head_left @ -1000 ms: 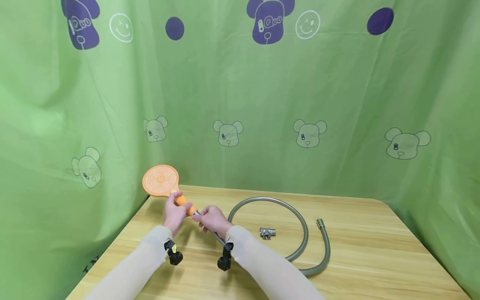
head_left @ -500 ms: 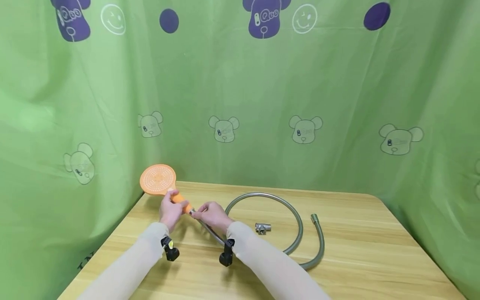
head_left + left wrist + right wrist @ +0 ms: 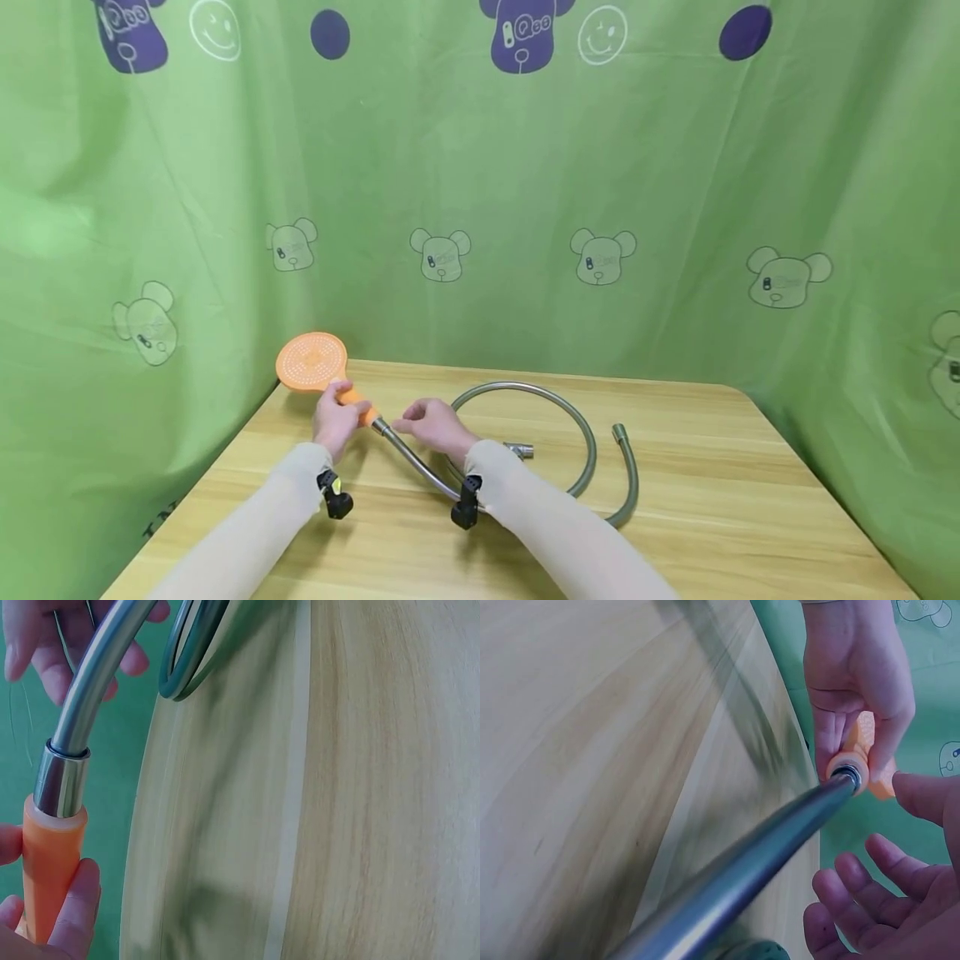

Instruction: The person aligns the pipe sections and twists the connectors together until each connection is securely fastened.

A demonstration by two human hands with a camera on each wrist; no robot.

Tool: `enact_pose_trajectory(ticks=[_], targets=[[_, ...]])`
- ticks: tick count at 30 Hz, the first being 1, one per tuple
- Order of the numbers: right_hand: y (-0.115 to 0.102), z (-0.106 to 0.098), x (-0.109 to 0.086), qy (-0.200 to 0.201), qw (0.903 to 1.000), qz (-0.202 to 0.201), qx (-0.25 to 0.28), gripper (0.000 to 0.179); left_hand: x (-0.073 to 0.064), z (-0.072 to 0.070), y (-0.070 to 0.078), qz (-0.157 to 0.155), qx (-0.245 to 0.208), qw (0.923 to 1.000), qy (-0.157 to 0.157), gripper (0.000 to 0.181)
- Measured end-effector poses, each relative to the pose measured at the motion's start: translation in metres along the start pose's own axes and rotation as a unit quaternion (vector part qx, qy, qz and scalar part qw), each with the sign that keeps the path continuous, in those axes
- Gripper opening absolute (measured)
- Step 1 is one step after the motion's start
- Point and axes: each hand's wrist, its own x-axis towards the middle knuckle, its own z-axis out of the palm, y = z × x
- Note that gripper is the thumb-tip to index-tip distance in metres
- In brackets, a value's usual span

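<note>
White outlined lettering that reads "Qee" stands on the purple bear-shaped print (image 3: 534, 48) at the top centre of the green fabric curtain (image 3: 660, 167), and on its purple twin (image 3: 138, 42) at upper left. Dark capitals, apparently "IN", show at lower left; lettering on the pale outlined bear heads (image 3: 441, 268) is too faint to read.

Orange shower head (image 3: 311, 362), metal hose (image 3: 88, 682) at handle (image 3: 51, 859)

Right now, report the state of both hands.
Left hand: closed around the orange showerhead handle.
Right hand: open, holding nothing, beside the metal hose.
</note>
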Motion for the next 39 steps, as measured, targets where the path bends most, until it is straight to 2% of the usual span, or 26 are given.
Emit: enact_pose_trajectory(ticks=[6,17,22,32,39], targets=[[-0.001,-0.012,-0.007,-0.002,0.9999,-0.012,-0.001,0.03,0.003,-0.001,-0.002,0.002,0.021,0.9998,0.0,0.057],[0.014,-0.03,-0.013,-0.001,0.9998,-0.017,-0.013,0.032,0.006,0.001,-0.009,-0.005,0.043,0.999,0.005,0.055],[0.017,-0.041,-0.017,0.002,0.9996,-0.019,-0.021,0.033,0.005,0.0,-0.011,-0.001,0.076,0.997,0.011,0.057],[0.038,-0.062,-0.021,0.026,0.9981,-0.021,-0.051,0.032,0.003,-0.002,-0.014,-0.004,0.118,0.993,0.007,0.057],[0.051,-0.076,-0.022,0.034,0.9972,-0.017,-0.064,0.041,0.005,-0.001,-0.017,-0.006,0.126,0.9919,0.009,0.056]])
